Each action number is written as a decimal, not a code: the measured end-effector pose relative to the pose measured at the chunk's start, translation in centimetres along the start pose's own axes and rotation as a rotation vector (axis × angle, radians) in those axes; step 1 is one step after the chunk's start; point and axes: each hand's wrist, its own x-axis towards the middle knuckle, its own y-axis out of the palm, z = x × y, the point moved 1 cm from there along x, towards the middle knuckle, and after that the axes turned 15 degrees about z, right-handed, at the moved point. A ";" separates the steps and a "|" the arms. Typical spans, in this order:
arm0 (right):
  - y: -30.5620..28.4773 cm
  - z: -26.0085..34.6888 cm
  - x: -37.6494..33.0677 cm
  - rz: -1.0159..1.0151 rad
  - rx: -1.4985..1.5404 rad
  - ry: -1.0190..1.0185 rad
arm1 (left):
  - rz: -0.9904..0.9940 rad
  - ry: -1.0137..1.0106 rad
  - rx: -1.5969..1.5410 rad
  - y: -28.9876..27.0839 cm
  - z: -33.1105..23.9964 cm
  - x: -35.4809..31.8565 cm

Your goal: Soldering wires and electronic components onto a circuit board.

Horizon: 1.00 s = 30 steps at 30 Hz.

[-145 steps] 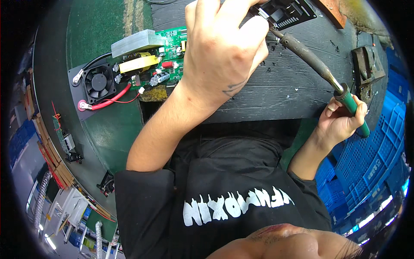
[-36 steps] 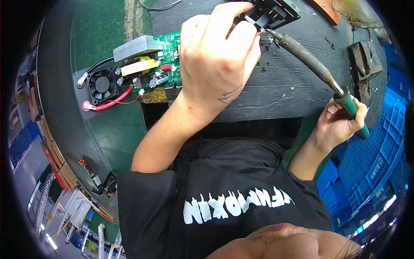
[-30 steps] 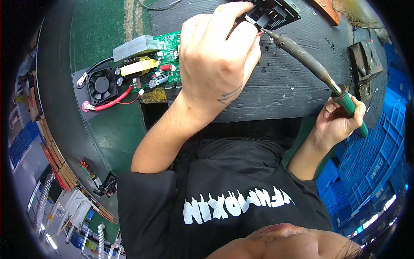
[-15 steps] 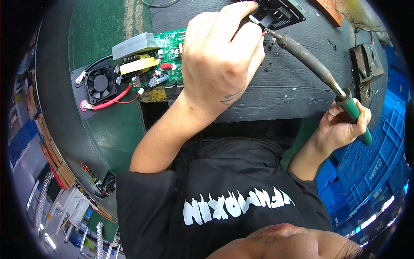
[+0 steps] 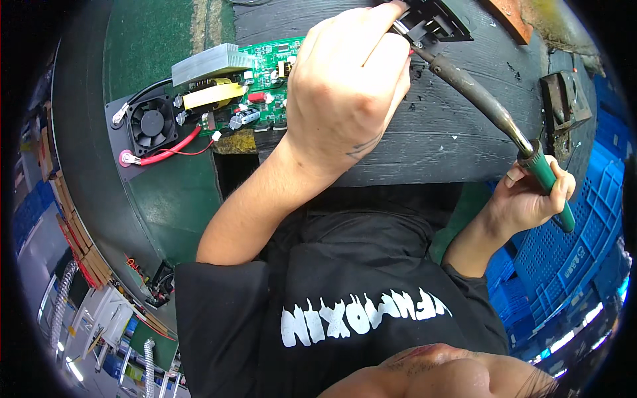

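My left hand (image 5: 348, 89) is closed at the near left side of a black end panel (image 5: 451, 16) with socket-like parts on its inner side. Its fingertips grip the panel's edge, partly hidden by the hand itself. A bit of red shows beside the lower fingertip. My right hand (image 5: 531, 196) is wrapped round the green handle of a soldering iron (image 5: 474, 86), whose tip meets the panel's parts by my left fingers. To the left lies a green circuit board (image 5: 269, 76) with a grey heatsink, a yellow-wrapped transformer and capacitors; my left hand covers its right end.
A black fan plate (image 5: 152, 126) with red and black cables adjoins the board's left end. On the dark wooden bench (image 5: 424, 152) stands a metal iron holder (image 5: 564, 103) at right. A reddish-brown block (image 5: 507, 20) lies behind it, and blue crates (image 5: 557, 245) are stacked below right.
My left hand and the black panel have shifted slightly right, uncovering a little more of the circuit board. The iron's handle has dipped slightly; its tip stays at the panel.
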 end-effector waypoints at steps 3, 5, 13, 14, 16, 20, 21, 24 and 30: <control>-0.6 -0.2 -0.3 -0.034 0.019 -0.005 | 0.728 -0.549 -0.107 -4.9 -2.9 4.8; -0.8 -0.2 -0.2 0.001 0.038 -0.020 | 0.729 -0.548 -0.088 -5.0 -2.9 4.8; -1.2 -0.4 -0.3 -0.024 0.060 -0.013 | 0.766 -0.475 0.030 -4.8 -2.8 5.3; -1.1 -0.4 -0.3 -0.031 0.057 -0.005 | 0.785 -0.464 0.039 -4.9 -2.7 5.4; -1.0 -0.4 -0.3 -0.029 0.055 0.000 | 0.804 -0.452 0.049 -4.9 -2.7 5.4; -1.1 -0.5 -0.3 -0.027 0.068 0.005 | 0.822 -0.457 0.073 -4.9 -2.8 5.2; -1.0 -0.6 -0.3 -0.027 0.068 0.005 | 0.827 -0.456 0.091 -4.8 -2.8 5.2; -1.0 -0.5 -0.3 -0.054 -0.001 0.031 | 0.830 -0.457 0.107 -4.8 -2.9 5.2; -1.2 -0.7 -0.4 -0.032 0.039 0.002 | 0.864 -0.436 0.152 -4.8 -2.9 5.3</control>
